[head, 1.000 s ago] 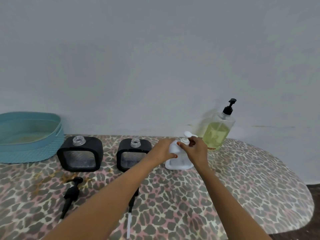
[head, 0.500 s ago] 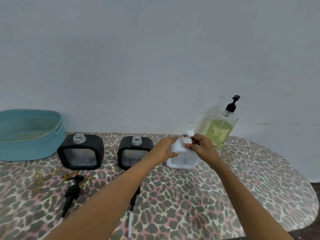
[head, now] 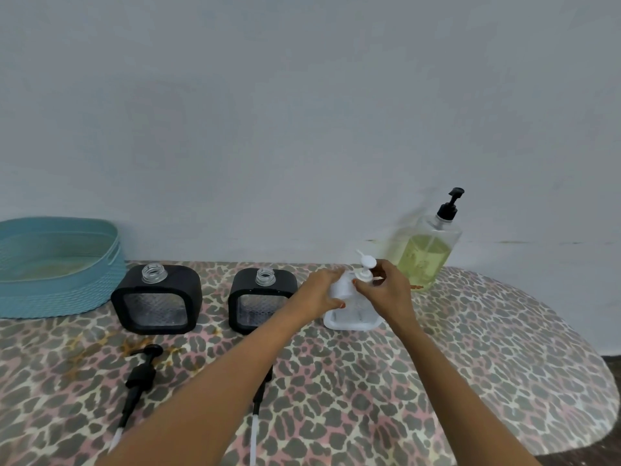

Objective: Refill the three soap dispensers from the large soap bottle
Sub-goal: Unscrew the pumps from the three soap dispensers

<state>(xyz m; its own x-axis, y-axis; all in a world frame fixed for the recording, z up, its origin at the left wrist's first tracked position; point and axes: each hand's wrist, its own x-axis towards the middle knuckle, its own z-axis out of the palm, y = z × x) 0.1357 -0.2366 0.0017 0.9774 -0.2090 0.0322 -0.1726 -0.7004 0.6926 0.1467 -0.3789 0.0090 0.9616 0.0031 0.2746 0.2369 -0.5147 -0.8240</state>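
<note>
Now | 3 dispensers [head: 156, 299] | 1 large bottle [head: 424, 260] | left hand [head: 321, 292] + right hand [head: 386, 290] grip white dispenser [head: 349, 319]

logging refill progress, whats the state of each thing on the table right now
left black dispenser: upright, pump off, neck open
middle black dispenser: upright, pump off, neck open
white dispenser: upright, white pump on
large soap bottle: upright, pump on, partly full
left black pump: lying on table
middle black pump: lying on table, partly hidden by arm
teal basket: upright
left hand: grips white dispenser
right hand: pinches white pump
</note>
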